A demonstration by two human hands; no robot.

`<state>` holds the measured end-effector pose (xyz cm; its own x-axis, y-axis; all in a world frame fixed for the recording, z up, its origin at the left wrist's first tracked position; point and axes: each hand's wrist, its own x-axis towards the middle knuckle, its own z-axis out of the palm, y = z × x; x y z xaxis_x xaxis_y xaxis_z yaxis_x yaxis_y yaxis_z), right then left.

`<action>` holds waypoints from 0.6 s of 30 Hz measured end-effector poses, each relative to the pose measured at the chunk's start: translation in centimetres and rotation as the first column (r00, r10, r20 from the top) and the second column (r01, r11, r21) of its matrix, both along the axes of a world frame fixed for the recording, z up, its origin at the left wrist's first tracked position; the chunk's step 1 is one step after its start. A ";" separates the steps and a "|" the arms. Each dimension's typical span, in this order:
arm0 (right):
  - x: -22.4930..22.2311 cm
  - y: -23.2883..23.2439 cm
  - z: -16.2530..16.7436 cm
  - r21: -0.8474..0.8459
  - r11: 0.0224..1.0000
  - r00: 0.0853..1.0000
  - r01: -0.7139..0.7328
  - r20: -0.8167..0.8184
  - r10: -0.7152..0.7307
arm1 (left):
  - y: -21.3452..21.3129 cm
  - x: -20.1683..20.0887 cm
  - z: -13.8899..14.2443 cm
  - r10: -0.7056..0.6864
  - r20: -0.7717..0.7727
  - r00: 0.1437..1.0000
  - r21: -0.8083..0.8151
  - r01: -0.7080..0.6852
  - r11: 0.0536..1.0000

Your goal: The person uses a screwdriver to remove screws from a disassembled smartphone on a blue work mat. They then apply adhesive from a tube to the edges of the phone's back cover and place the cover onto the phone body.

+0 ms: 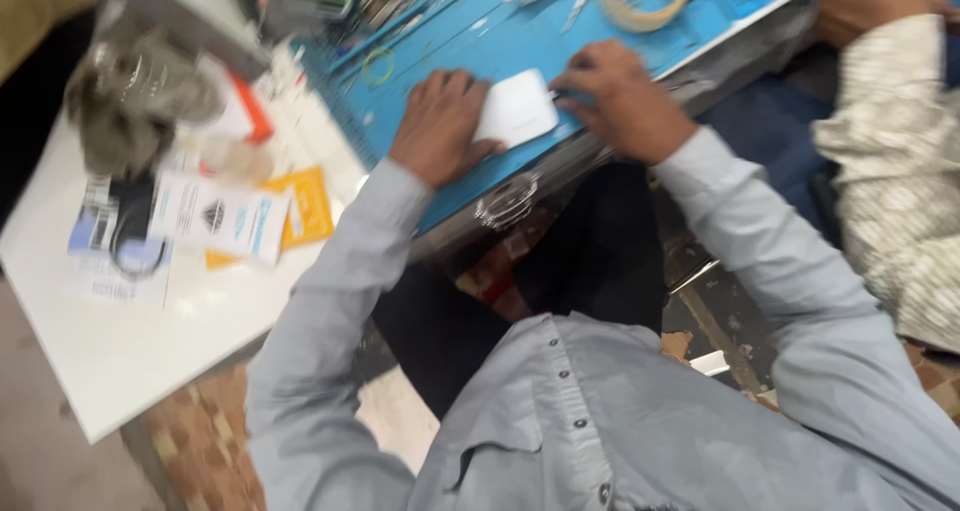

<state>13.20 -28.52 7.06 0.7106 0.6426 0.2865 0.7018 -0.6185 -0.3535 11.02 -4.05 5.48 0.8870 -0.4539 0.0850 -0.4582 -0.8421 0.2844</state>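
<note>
Two hands meet at a white flat device [515, 109] on the blue mat [560, 41]: the left hand [440, 126] lies flat, fingers together, pinning its left edge, while the right hand [620, 99] curls shut at its right edge, perhaps on a thin tool, too blurred to tell. Lying near the mat's front edge, the device could slide off if pushed. Another person's patterned sleeve [895, 161], right of the mat, is cut off.

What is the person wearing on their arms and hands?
Both arms are in long sleeves of a plain light grey-blue shirt with a row of dark buttons down the front. The left hand and right hand are bare: no gloves, and no rings or watch that I can see.
</note>
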 end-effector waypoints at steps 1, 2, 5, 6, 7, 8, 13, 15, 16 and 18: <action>-0.1 0.1 0.2 -0.005 1.000 1.000 -0.004 -0.003 0.004 | 0.0 -0.3 0.1 -0.002 -0.003 1.000 0.005 0.002 1.000; -0.1 0.1 0.5 0.019 1.000 1.000 -0.005 0.007 0.005 | 0.0 -0.6 0.2 0.000 -0.013 1.000 0.011 0.000 1.000; -0.2 0.6 1.3 0.085 0.996 0.999 -0.029 0.020 0.028 | -0.2 -1.9 -0.3 -0.008 0.163 0.987 0.013 0.006 1.000; -0.2 0.9 1.5 0.095 0.995 0.999 -0.039 0.041 0.035 | -0.2 -2.5 -0.6 0.015 0.161 0.987 0.013 -0.018 1.000; 0.0 1.2 1.8 0.102 0.994 0.996 -0.046 0.080 0.038 | -0.3 -2.7 -0.8 0.035 0.177 0.984 0.010 -0.037 0.999; 0.1 1.5 2.1 0.066 0.995 0.996 -0.072 0.060 0.068 | -0.3 -2.8 -1.0 0.052 0.188 0.981 0.004 -0.054 0.999; 0.3 2.9 3.0 -0.042 0.983 0.984 -0.181 -0.012 0.180 | 0.8 -4.7 -1.6 0.134 0.203 0.970 -0.064 -0.124 0.990; 0.7 3.2 3.5 -0.114 0.972 0.978 -0.205 -0.061 0.199 | 1.2 -5.2 -1.7 0.165 0.210 0.964 -0.072 -0.153 0.986; 0.9 3.4 3.8 -0.151 0.964 0.974 -0.220 -0.093 0.208 | 1.4 -5.5 -1.7 0.169 0.208 0.963 -0.070 -0.158 0.985; 1.4 3.9 4.5 -0.197 0.956 0.968 -0.215 -0.172 0.182 | 1.6 -5.4 -1.5 0.168 0.189 0.967 -0.096 -0.152 0.984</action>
